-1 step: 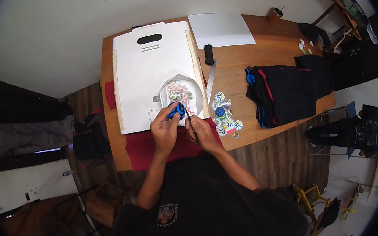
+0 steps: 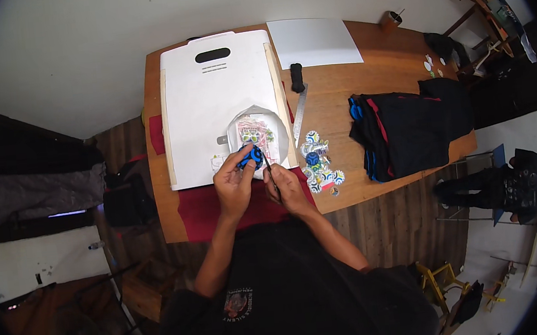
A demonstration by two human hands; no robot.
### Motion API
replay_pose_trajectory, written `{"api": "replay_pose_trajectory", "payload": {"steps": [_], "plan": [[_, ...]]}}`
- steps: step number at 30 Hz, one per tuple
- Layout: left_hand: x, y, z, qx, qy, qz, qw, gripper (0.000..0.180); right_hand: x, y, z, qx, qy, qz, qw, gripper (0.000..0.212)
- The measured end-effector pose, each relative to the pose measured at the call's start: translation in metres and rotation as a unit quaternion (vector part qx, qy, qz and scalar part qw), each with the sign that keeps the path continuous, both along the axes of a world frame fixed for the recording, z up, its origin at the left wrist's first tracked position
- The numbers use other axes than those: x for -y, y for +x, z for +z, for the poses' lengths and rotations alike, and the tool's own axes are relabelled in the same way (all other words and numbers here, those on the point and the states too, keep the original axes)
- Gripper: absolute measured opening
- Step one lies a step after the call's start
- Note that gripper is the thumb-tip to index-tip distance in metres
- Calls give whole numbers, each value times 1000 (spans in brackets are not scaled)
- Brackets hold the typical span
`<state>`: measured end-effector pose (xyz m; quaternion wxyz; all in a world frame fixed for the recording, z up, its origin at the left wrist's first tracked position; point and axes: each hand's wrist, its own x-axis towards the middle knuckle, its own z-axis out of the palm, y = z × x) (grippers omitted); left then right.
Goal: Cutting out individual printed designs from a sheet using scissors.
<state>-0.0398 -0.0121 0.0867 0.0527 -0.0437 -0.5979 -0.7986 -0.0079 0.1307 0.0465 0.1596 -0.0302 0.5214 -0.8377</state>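
My left hand (image 2: 233,187) pinches a round blue-and-black emblem (image 2: 250,157) between thumb and fingers. In my right hand (image 2: 292,193) is a pair of dark scissors (image 2: 268,165), its narrow blades pointing away from me and lying at the emblem's right edge. Whether the blades touch the emblem is too small to tell. Both hands are over the near edge of a white board (image 2: 195,123). Just beyond them, a round white container (image 2: 282,133) on the board holds pinkish and printed scraps. Several round patterned emblems (image 2: 313,159) lie loosely heaped to the right of my hands.
The wooden table (image 2: 334,105) also carries dark folded garments (image 2: 402,127), a metal ruler (image 2: 300,112), a black bundle (image 2: 297,77), a white sheet (image 2: 314,41) and a brown cup (image 2: 390,20). Red cloth (image 2: 211,216) hangs over the near edge. Another person (image 2: 513,186) is at the far right.
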Motion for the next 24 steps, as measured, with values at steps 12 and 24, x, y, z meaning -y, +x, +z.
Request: {"api": "replay_pose_trajectory", "payload": {"steps": [12,24], "plan": [[-1,-2,-4,-16,-23,24,999,30,-2,1,2,6,1,-7,1000,40],[-3,-1,2,-4,-6,19,1000,30,-3,2,2,17,-2,-7,1000,40]]}}
